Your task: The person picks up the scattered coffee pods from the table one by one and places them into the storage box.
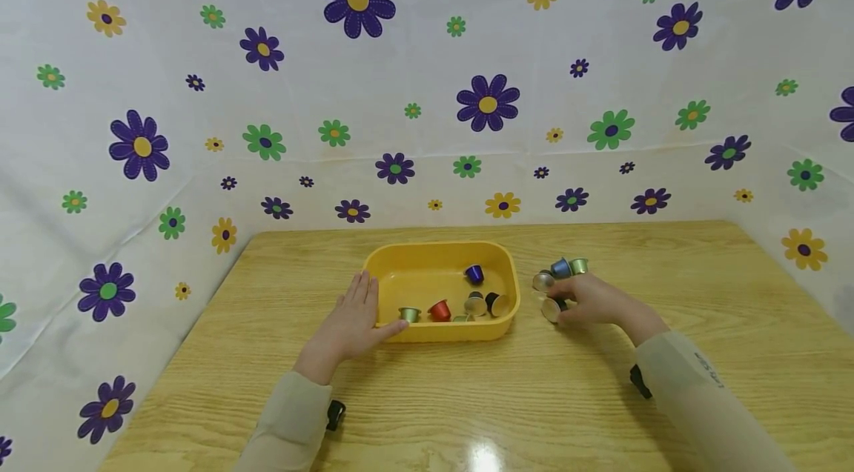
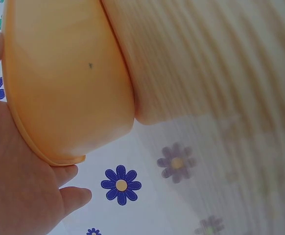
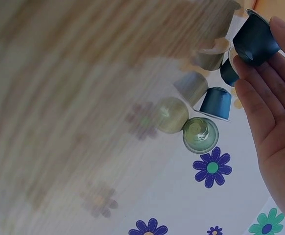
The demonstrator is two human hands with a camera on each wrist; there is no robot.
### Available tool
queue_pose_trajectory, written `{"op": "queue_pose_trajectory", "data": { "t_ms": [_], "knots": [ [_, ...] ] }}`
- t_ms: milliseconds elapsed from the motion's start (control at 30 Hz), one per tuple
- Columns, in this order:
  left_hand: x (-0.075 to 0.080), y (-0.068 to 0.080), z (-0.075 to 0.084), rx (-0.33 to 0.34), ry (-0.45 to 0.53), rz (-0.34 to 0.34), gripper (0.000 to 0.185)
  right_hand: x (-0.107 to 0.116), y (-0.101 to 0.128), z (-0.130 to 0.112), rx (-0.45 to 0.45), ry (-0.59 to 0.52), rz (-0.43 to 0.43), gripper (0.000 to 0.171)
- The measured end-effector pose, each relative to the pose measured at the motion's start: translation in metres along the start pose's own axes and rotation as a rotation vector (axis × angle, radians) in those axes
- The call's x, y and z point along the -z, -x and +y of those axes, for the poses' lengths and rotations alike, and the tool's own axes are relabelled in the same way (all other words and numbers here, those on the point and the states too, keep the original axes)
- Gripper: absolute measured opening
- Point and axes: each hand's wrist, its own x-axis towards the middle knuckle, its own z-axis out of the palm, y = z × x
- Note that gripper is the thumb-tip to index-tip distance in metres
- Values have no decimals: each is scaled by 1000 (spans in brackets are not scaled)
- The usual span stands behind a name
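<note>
My left hand [image 1: 350, 320] rests on the left end of a yellow tray [image 1: 440, 332], its fingers straight along the side and its thumb over the front rim. Inside the tray lie several coffee capsules, among them a red one [image 1: 439, 310], a dark blue one [image 1: 474, 275] and a light green one [image 1: 409, 314]. Right of the tray, my right hand [image 1: 594, 300] pinches a dark coffee capsule [image 3: 256, 39] between thumb and fingers. Just beyond that hand sit a blue capsule [image 1: 560, 268], a green capsule [image 1: 580, 265] and a capsule with its silvery lid showing [image 1: 543, 281].
The wooden table [image 1: 440, 398] carries the tray near its far side. A white cloth with printed flowers [image 1: 414, 72] hangs behind the table and along both sides. The glossy tabletop mirrors the capsules in the right wrist view.
</note>
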Motion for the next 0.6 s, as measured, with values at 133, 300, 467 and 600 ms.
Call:
{"op": "queue_pose_trajectory", "data": {
  "t_ms": [133, 300, 467, 600],
  "knots": [
    [1, 0, 0, 1, 3, -3, 99, 1, 1, -3, 8, 13, 12, 33],
    [1, 0, 0, -2, -1, -4, 100, 5, 4, -8, 49, 42, 53, 35],
    [0, 0, -1, -9, -7, 3, 100, 10, 7, -13, 96, 58, 89, 38],
    [-1, 0, -1, -15, -7, 7, 99, 12, 8, -18, 98, 71, 112, 35]
  ]
}}
